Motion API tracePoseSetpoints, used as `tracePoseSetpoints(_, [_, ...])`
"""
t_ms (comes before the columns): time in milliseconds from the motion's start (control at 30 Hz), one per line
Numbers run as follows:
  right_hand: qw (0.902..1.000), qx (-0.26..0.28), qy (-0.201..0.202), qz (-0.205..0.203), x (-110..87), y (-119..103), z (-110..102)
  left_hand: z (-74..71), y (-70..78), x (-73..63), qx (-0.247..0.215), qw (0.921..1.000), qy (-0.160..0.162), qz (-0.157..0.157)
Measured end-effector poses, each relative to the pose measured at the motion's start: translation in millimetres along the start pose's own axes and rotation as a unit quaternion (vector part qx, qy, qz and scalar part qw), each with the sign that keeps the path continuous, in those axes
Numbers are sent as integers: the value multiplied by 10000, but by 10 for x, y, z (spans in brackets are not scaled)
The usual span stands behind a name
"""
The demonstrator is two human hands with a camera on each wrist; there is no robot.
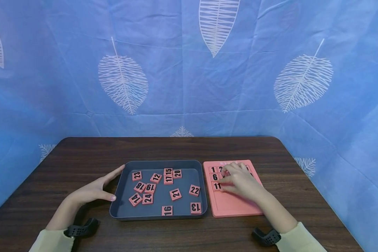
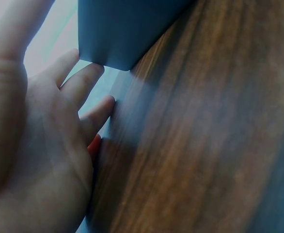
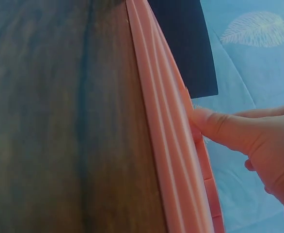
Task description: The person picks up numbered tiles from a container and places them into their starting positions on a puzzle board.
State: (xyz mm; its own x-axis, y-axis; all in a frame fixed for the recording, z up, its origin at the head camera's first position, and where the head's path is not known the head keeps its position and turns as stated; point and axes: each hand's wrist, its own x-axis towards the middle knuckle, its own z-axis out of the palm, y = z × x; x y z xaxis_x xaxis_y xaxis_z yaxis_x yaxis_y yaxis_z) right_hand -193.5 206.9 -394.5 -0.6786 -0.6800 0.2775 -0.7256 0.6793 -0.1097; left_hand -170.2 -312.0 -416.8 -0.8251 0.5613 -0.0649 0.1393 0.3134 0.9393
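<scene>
My right hand (image 1: 239, 178) is over the pink number board (image 1: 231, 209), thumb and index finger pinching the number 11 tile (image 1: 216, 186) at its right side. In the right wrist view the thumb (image 3: 207, 121) meets the board's tile layer. Above tile 11 sits the number 6 tile (image 1: 215, 177), below the number 1 tile (image 1: 212, 169); the hand covers much of the other upper tiles. My left hand (image 1: 89, 190) is spread at the left side of the dark tray (image 1: 126, 214), thumb and a fingertip touching its rim. In the left wrist view several fingers extend beside the tray wall (image 2: 118, 34).
Several loose pink number tiles lie in the tray, among them tile 12 (image 1: 155, 178), tile 22 (image 1: 194, 190), tile 16 (image 1: 167, 210) and tile 13 (image 1: 195, 208). Tray and board stand side by side on the dark wooden table (image 1: 163, 148). A blue leaf-patterned cloth (image 1: 163, 84) hangs behind.
</scene>
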Motion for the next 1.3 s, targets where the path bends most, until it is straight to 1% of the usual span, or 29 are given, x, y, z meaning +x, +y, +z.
tracePoseSetpoints(233, [9999,-102,37,-34,19,-15,11,1,-7,2,32,10000,21,-32])
tracePoseSetpoints(400, [9994,41,344,-4,62,-47,-37,6,-6,-4,2,10000,14,3])
tracePoseSetpoints(533, [9980,269,567,-90,143,-114,-95,9,-8,-8,2,10000,22,7])
tracePoseSetpoints(733, [9968,464,604,-231,329,-308,-128,14,-17,-4,48,10000,18,11])
tracePoseSetpoints(833, [9963,556,552,-347,441,-422,-111,17,-19,-4,17,10000,2,17])
tracePoseSetpoints(1067, [9945,648,299,-771,694,-651,-35,31,-29,-6,-14,10000,-7,-6])
tracePoseSetpoints(1167, [9930,811,116,-853,806,-733,-17,40,-25,-11,-8,10000,20,-23])
tracePoseSetpoints(1300, [9913,902,-246,-926,962,-811,14,47,-13,-23,-18,10000,31,-30])
